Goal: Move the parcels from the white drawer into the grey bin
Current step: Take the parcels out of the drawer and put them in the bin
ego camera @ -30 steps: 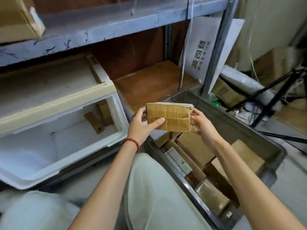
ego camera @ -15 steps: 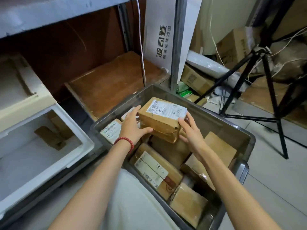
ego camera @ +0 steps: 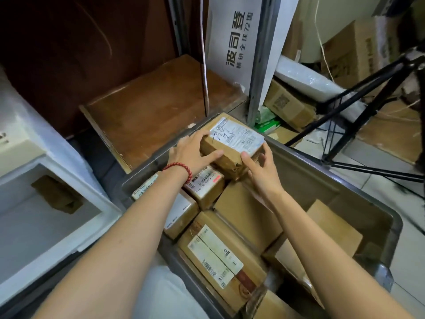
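Note:
A brown cardboard parcel (ego camera: 232,143) with a white shipping label sits at the far corner of the grey bin (ego camera: 299,171), on top of other parcels. My left hand (ego camera: 193,153), with a red bead bracelet at the wrist, holds its left side, thumb along the front. My right hand (ego camera: 259,166) holds its right front corner. Several more brown parcels (ego camera: 230,249) fill the bin. The white drawer (ego camera: 55,203) stands open at the left with one brown parcel (ego camera: 57,196) left inside.
A brown wooden shelf board (ego camera: 149,107) lies behind the bin. A grey metal rack post (ego camera: 262,65) and a white printed carton stand beyond. Black tripod legs (ego camera: 358,107) and cardboard boxes crowd the right. My pale trouser leg is at the bottom.
The parcel went from the air beside the drawer over to the bin, was turned label-up, and now rests at the bin's far corner. The view swung right.

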The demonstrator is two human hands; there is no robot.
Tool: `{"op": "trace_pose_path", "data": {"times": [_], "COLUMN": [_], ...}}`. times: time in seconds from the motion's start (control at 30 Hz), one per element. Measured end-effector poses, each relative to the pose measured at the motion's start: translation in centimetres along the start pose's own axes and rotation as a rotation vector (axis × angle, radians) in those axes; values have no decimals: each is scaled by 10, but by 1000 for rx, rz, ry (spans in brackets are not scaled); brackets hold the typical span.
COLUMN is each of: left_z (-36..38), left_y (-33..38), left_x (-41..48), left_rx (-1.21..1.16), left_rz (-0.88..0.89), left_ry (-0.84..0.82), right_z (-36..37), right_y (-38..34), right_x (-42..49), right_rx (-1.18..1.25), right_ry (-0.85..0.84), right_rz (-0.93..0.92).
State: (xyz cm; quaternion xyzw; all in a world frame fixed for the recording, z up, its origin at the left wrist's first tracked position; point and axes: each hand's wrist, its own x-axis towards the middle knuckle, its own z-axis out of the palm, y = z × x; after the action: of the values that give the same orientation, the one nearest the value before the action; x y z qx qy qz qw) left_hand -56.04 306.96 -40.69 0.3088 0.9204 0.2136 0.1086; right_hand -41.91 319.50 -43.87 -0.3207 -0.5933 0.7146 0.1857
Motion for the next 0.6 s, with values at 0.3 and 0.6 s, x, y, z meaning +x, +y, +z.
{"op": "trace_pose_path", "data": {"times": [0.3,0.6], "left_z": [17,-7], "left_y": [-13,-44], "left_x": [-5,-65], "left_rx": [343,289], "left_rz": [43,-78], "left_ry": [118,232], "right_z": [7,30], "right_y": [7,-16], "right_x": [15,-17], "right_rx": [-519,-1052], "right_ry": [-45,-11], "right_rz": [64,-275]}}
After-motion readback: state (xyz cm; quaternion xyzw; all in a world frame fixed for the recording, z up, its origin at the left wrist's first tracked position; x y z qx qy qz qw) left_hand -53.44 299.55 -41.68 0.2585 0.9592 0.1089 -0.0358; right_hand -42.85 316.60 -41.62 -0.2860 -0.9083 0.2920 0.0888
